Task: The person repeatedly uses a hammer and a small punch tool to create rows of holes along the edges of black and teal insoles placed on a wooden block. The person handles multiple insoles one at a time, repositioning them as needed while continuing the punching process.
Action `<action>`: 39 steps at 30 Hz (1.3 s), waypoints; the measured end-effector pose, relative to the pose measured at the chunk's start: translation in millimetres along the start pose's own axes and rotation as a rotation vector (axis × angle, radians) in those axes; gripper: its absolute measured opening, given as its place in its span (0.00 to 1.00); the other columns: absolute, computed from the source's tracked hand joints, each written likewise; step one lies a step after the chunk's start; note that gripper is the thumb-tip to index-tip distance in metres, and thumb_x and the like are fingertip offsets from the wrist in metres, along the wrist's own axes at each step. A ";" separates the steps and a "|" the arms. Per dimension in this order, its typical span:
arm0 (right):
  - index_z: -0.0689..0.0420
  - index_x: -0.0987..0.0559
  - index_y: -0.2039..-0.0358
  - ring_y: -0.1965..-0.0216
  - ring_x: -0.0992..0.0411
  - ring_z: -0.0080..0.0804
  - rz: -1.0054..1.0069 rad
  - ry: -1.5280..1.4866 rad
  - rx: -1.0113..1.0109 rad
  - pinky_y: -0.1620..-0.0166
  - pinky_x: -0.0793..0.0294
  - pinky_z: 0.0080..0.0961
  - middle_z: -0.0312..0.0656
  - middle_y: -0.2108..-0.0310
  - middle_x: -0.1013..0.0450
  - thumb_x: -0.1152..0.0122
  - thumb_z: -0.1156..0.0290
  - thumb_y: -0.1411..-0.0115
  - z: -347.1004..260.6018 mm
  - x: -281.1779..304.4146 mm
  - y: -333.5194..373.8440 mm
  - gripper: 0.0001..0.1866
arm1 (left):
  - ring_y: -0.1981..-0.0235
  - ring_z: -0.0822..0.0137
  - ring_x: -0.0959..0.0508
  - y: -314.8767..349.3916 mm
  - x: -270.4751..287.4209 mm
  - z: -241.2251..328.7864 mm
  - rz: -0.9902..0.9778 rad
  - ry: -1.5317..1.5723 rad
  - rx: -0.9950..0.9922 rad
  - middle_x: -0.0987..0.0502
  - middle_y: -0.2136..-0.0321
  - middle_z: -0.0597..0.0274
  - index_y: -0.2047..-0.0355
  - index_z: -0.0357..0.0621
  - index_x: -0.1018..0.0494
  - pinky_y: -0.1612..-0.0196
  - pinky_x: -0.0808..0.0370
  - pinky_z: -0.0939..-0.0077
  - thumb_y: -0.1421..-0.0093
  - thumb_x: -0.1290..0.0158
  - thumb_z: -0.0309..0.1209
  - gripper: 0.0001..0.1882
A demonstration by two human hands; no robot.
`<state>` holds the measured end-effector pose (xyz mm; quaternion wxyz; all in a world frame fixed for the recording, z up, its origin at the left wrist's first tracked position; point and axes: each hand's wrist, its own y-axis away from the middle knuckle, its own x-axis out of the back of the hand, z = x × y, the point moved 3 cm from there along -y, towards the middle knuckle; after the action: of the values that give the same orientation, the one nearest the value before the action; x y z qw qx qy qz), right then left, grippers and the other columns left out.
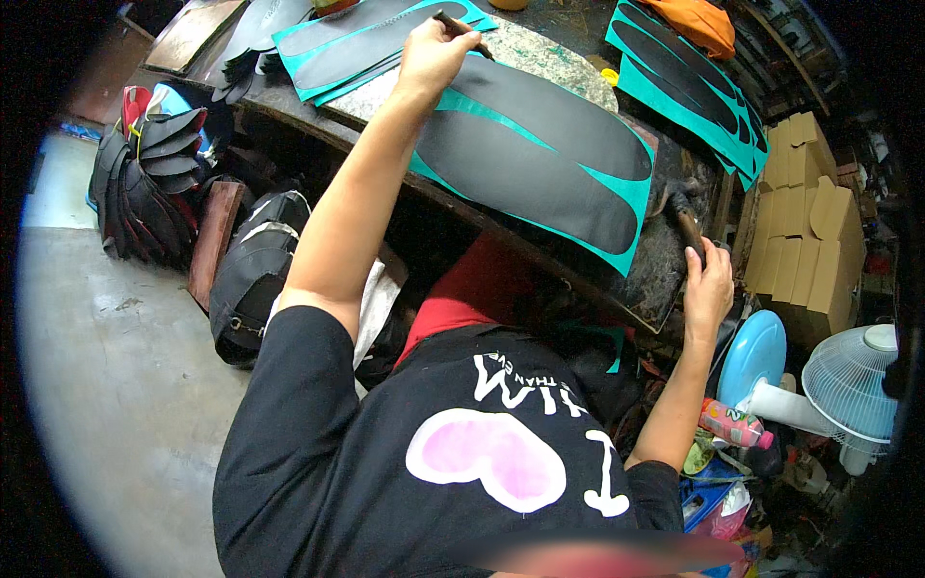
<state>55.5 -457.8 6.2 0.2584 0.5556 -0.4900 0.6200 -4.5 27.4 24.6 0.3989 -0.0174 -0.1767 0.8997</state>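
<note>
A teal sheet [626, 246] with black sole-shaped areas [520, 178] lies across the front of the workbench before me. At its far left edge, my left hand [436, 60] is closed around a dark, slim, stick-like tool [453, 21]; its working end is hard to make out. To the right of the sheet, my right hand [710, 279] grips a brown handle [687, 229] that rests over the dark bench top. What the handle's far end carries is unclear.
More teal-and-black sheets [347, 48] lie at the far left, others [679, 82] at the far right. A pale speckled board [568, 67] sits behind. Black curved pieces [154, 183] hang left. Cardboard boxes [809, 231], a fan [848, 380] and a pink bottle [737, 422] stand right.
</note>
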 end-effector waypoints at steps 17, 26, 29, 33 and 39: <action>0.60 0.30 0.43 0.62 0.25 0.22 -0.163 -1.152 -0.166 0.60 0.26 0.21 0.38 0.56 0.22 0.47 0.62 0.30 -79.8 -11.6 -37.6 0.20 | 0.69 0.70 0.18 28.0 -37.2 0.4 0.151 0.180 0.026 0.18 0.71 0.61 0.66 0.37 0.25 0.64 0.22 0.76 0.40 0.41 0.27 0.06; 0.58 0.28 0.41 0.74 0.35 0.14 -0.173 -1.192 -0.069 0.70 0.33 0.13 0.32 0.71 0.28 0.44 0.63 0.31 -96.9 18.7 -50.1 0.21 | 0.73 0.73 0.18 22.0 -41.6 8.0 0.030 0.039 -0.002 0.18 0.73 0.59 0.66 0.36 0.23 0.68 0.20 0.79 0.42 0.38 0.28 0.08; 0.55 0.30 0.38 0.75 0.37 0.12 -0.180 -1.064 -0.030 0.72 0.36 0.12 0.30 0.72 0.30 0.44 0.63 0.31 -120.0 26.7 -54.7 0.23 | 0.77 0.72 0.18 21.9 -42.6 -4.7 0.070 -0.003 0.109 0.17 0.75 0.58 0.67 0.36 0.22 0.70 0.21 0.79 0.43 0.37 0.29 0.08; 0.51 0.32 0.35 0.74 0.36 0.13 -0.131 -1.033 0.071 0.71 0.35 0.12 0.29 0.71 0.30 0.44 0.65 0.31 -146.8 50.7 -66.9 0.25 | 0.78 0.71 0.18 19.8 -41.7 -13.1 0.046 0.016 0.076 0.17 0.74 0.56 0.67 0.37 0.22 0.71 0.21 0.76 0.44 0.36 0.29 0.09; 0.50 0.30 0.36 0.76 0.35 0.13 0.308 -1.158 0.446 0.72 0.32 0.12 0.32 0.70 0.26 0.41 0.69 0.33 -173.3 109.8 -79.3 0.25 | 0.67 0.55 0.16 27.5 -53.0 11.0 0.064 -0.517 -0.306 0.17 0.69 0.52 0.62 0.41 0.23 0.61 0.21 0.66 0.44 0.37 0.34 0.13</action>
<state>21.2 -296.7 151.9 -0.2618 0.7644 -0.4837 0.3365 10.1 -31.4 20.0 0.3048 0.1468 -0.4054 0.8492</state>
